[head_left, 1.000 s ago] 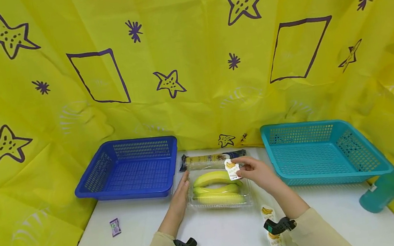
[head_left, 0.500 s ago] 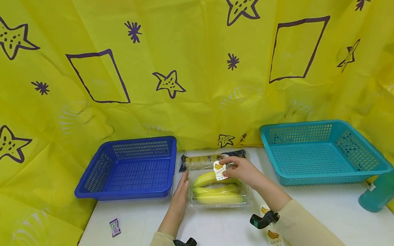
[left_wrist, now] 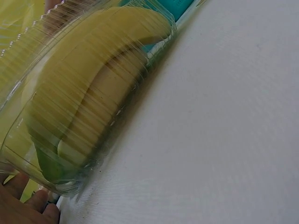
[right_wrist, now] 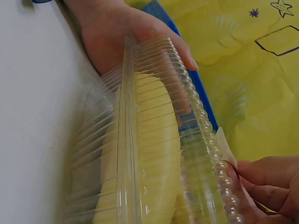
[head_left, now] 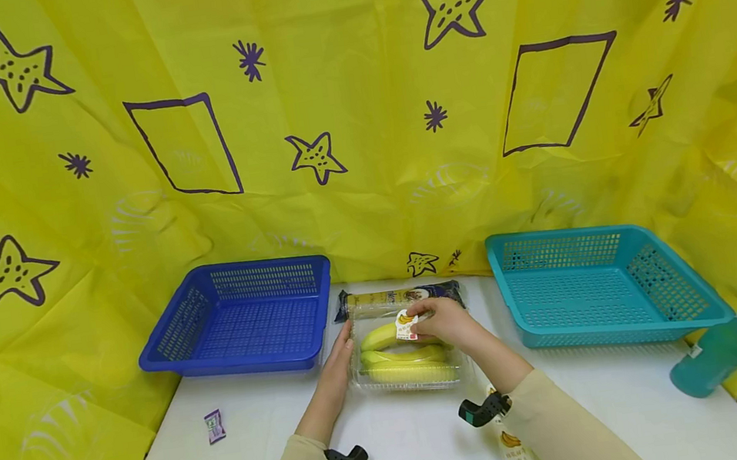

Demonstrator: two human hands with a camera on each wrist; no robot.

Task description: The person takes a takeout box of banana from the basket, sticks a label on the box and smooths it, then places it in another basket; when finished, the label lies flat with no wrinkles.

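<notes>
A clear plastic clamshell box (head_left: 424, 386) with several yellow-green bananas (head_left: 408, 371) inside lies closed on the white table. My left hand (head_left: 335, 368) rests along the box's left side, its fingers fairly straight; in the right wrist view, that hand (right_wrist: 121, 37) steadies the ribbed wall. Between thumb and fingers, my right hand (head_left: 446, 321) pinches a small white sticker (head_left: 405, 325) printed with bananas, held at the top of the lid. The right wrist view has the sticker (right_wrist: 226, 147) at the lid's scalloped surface; whether its whole face touches cannot be told.
Behind the box lies a long yellow-and-black packet (head_left: 378, 302). A blue basket (head_left: 246, 361) stands left, a teal basket (head_left: 620, 333) right. A teal bottle (head_left: 723, 354) leans at far right. A purple wrapped sweet (head_left: 215, 426) lies left. A sticker strip (head_left: 515, 455) lies partly under my right forearm.
My right hand has moved left and slightly down with the sticker, from above the lid's right part to near its middle. My left hand and the box have stayed in place.
</notes>
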